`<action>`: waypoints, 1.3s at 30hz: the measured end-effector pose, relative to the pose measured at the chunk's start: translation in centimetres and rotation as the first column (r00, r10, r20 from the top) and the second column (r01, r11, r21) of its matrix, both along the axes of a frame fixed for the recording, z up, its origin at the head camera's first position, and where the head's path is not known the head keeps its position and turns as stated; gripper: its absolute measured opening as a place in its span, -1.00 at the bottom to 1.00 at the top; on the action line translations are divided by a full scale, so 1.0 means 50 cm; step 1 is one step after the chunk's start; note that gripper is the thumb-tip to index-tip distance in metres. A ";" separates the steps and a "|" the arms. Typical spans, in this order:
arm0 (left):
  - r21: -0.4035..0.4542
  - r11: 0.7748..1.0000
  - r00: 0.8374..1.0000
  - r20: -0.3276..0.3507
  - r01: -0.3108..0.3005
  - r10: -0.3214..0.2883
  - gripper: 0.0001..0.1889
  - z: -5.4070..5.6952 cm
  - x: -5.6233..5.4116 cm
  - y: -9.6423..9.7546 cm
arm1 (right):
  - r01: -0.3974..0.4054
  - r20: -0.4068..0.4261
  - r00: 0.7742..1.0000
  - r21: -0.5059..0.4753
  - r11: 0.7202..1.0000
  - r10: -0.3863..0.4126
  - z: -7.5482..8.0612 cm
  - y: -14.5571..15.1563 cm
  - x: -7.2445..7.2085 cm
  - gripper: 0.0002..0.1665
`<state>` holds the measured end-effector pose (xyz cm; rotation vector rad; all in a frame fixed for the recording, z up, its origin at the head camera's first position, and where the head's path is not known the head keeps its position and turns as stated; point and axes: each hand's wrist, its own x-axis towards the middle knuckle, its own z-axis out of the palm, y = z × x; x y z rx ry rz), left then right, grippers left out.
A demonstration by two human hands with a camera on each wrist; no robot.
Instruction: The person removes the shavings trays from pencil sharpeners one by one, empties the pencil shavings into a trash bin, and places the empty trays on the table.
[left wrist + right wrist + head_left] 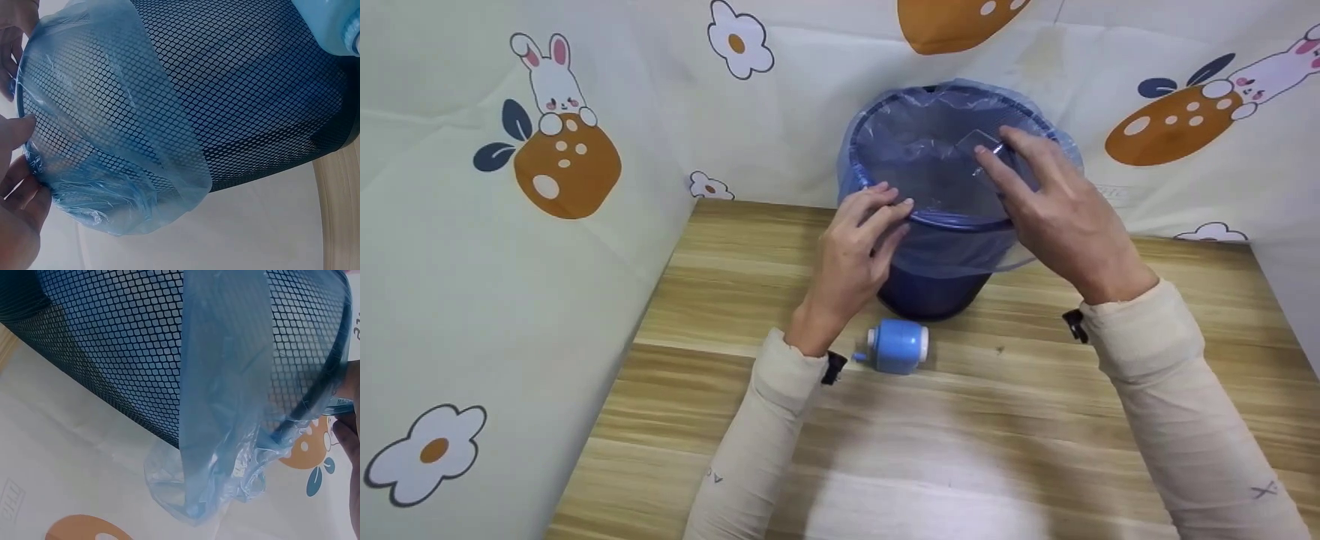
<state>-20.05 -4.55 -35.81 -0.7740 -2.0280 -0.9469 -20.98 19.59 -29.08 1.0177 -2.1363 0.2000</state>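
A dark blue mesh trash bin (247,84) stands upright, lined with a thin translucent blue bag (960,255) folded over its rim. At the near left of the rim, my left hand (855,240) grips the edge and the bag with thumb and fingertips. My right hand (1061,202) is over the right side of the opening, pinching a small clear rectangular plastic tray (984,142). What the tray contains is hard to see. In front of the bin sits a blue pencil sharpener (897,346) with white ends and a small crank, touched by neither hand.
The bin and the sharpener stand on a wood-grain table (720,420). Pale sheeting (607,300) printed with rabbits, oranges and flowers surrounds the table at the left, back and right. The bin is close to the back sheet.
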 end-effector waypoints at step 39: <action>-0.013 1.000 1.000 -0.010 0.003 -0.003 -0.75 0.000 0.001 -0.002 | -0.057 -0.111 0.992 0.056 0.997 0.063 -0.002 0.012 0.005 -0.40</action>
